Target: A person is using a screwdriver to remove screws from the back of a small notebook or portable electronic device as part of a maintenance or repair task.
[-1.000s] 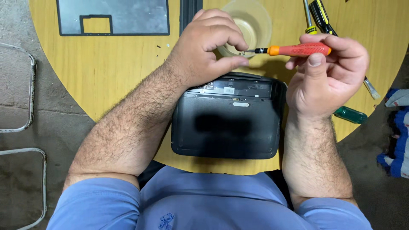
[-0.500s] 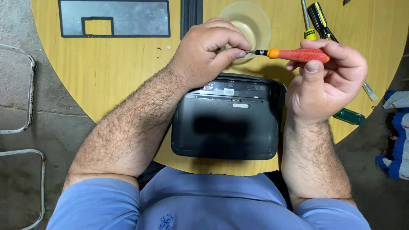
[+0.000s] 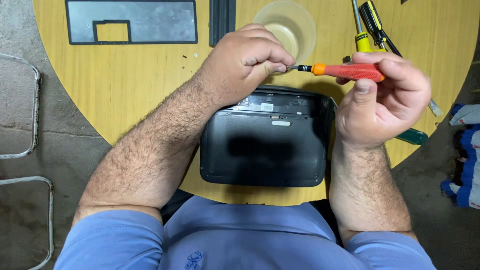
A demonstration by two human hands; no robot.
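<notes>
The orange-handled screwdriver (image 3: 345,71) lies nearly level above the tabletop (image 3: 125,95), its long axis running from 3 o'clock to 9 o'clock, with the dark metal tip pointing toward 9 o'clock and the handle's butt toward 3 o'clock. The right hand (image 3: 382,102) is clamped around the handle, fingers curled over the top and the thumb pressed up from beneath, the forearm rising from 6 o'clock. The left hand (image 3: 245,62) is closed in a loose fist, its thumb and forefinger pinched at the screwdriver's tip; whether something small sits between them cannot be told. Its forearm slants in from 7 o'clock. Below both hands a dark laptop base (image 3: 265,145) rests at the tabletop's near edge, and a clear plastic cup (image 3: 285,25) stands just beyond the tip at 12 o'clock.
</notes>
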